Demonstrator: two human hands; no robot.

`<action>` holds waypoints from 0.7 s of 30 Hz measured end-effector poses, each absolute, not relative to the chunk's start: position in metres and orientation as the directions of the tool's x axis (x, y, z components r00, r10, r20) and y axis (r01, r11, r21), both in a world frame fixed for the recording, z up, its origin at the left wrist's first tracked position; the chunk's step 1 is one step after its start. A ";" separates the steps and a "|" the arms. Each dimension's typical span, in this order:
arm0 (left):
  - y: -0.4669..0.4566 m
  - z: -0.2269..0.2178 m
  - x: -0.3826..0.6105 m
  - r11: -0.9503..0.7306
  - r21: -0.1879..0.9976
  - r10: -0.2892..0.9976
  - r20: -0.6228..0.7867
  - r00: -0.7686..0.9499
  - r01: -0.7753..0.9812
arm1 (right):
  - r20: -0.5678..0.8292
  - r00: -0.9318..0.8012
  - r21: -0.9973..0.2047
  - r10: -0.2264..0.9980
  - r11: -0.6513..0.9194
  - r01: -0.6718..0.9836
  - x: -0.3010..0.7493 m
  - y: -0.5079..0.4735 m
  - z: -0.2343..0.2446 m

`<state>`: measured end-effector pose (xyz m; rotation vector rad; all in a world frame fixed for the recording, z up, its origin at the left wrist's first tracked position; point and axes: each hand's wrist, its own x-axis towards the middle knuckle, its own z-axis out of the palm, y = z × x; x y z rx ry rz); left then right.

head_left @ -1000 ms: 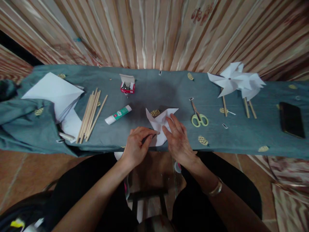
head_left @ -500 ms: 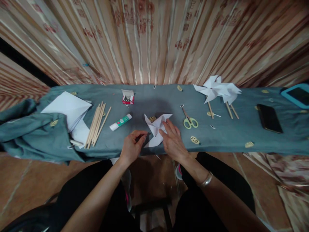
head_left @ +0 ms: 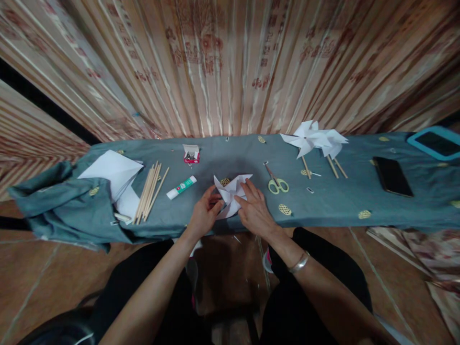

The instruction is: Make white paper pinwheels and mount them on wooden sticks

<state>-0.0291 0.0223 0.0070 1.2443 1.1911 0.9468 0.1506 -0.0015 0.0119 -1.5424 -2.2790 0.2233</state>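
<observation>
Evidently the hands do close work here. The right hand (head_left: 256, 209) lies half open, its fingers spread and resting on the right side of a white paper pinwheel (head_left: 230, 197). The left hand (head_left: 205, 211) is half curled at the paper's left edge, with thumb and forefinger slightly apart; whether it grips anything, I cannot tell. The pinwheel sits at the near middle of the bench (head_left: 323, 206), between both hands.

The folded blades could spring open if the right fingers lift too soon, since paper creases tend to push back. Pressing unevenly might crumple a blade or shift the centre, and the near edge is close enough for the sheet to slide off.

Farther out, left of the pinwheel, lies a glue stick (head_left: 181, 188), a tube whose contents are hidden. Beyond it a small red box (head_left: 191, 160) stands with its lid up, holding small metallic pieces, too tiny to identify; a tug on the loose cloth (head_left: 72, 203) might tip it and scatter them. Scissors (head_left: 277, 185) lie to the right, near enough for the right hand to knock.
</observation>
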 end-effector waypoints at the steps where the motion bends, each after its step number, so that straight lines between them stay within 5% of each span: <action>1: 0.023 0.007 -0.028 0.134 0.988 0.975 -0.145 0.168 0.071 | 0.220 -0.334 -0.336 0.917 0.393 0.856 0.151 -0.001 0.012; 12: 0.028 0.013 -0.020 0.314 0.927 0.949 -0.303 0.086 -0.206 | 0.227 -0.314 -0.391 0.922 0.382 0.838 0.154 0.004 0.012; 21: 0.021 0.029 -0.014 0.543 0.700 0.838 -0.490 0.240 -0.465 | 0.187 -0.251 -0.506 0.950 0.312 0.804 0.157 0.012 0.017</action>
